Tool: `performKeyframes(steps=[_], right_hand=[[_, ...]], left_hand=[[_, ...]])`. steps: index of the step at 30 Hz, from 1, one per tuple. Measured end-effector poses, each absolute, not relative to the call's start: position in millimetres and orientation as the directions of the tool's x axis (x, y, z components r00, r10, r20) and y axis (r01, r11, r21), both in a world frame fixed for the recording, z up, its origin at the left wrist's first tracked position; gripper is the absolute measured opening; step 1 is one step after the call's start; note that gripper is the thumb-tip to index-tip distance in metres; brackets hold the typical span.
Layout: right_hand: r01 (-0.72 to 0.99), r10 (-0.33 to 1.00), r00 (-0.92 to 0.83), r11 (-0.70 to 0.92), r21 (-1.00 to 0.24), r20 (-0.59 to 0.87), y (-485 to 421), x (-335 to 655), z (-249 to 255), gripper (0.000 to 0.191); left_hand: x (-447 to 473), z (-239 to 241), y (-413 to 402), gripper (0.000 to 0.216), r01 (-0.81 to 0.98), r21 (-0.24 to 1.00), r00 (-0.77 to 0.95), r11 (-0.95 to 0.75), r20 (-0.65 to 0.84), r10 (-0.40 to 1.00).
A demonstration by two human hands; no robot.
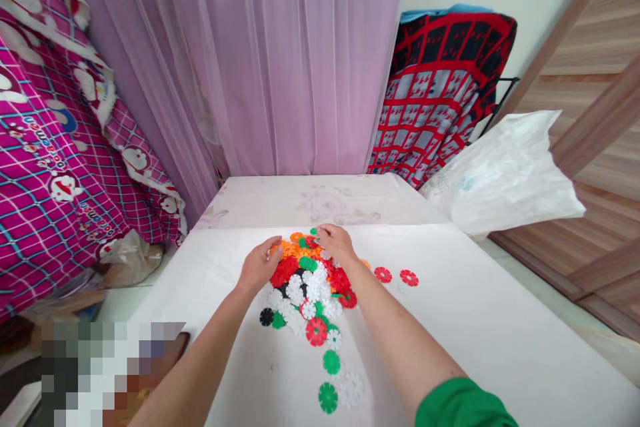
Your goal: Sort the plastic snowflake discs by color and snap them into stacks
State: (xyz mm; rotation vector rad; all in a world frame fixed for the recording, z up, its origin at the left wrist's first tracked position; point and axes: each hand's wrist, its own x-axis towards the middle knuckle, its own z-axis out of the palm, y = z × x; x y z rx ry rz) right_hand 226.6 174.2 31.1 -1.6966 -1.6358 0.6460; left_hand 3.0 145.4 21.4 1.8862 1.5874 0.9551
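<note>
A heap of flat plastic snowflake discs (307,287) in red, orange, white, green and black lies on a white table (475,320). My left hand (259,265) rests on the heap's left far side, fingers curled over orange and red discs. My right hand (336,242) is at the heap's far edge, fingertips pinched near a small green disc (313,232). Two red discs (396,276) lie apart to the right. Green discs (328,397) and a white disc (351,387) lie loose nearer to me.
A pink curtain (280,60) hangs behind the table. A magenta patterned blanket (55,147) is at left, a red and black checked cloth (440,93) at back right, a white plastic bag (505,177) on the right, wooden panelling (600,147) beyond.
</note>
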Motion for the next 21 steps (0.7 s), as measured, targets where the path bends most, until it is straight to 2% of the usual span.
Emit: performKeyframes(steps=[4,8,12,15,21], right_hand=[[0.764,0.991,0.056,0.037,-0.644,0.122,188,217,29,0.029],[0.863,0.984,-0.167,0.173,-0.475,0.054,188,208,26,0.033],[0.802,0.926,-0.37,0.36,-0.476,0.077,174,208,26,0.028],[0.744,0.885,-0.45,0.447,-0.497,0.121,153,217,28,0.025],[0.674,0.869,-0.413,0.492,-0.551,0.271,106,239,32,0.026]], left_hand=[[0,17,166,0.047,0.785,0.577,0.126,-0.228,0.21,0.969],[13,15,178,0.052,0.873,0.448,0.174,-0.193,0.084,0.981],[34,19,172,0.055,0.78,0.54,0.355,-0.317,0.036,0.934],[43,26,153,0.058,0.714,0.616,0.399,-0.333,0.034,0.917],[38,37,105,0.059,0.651,0.61,0.516,-0.451,0.08,0.853]])
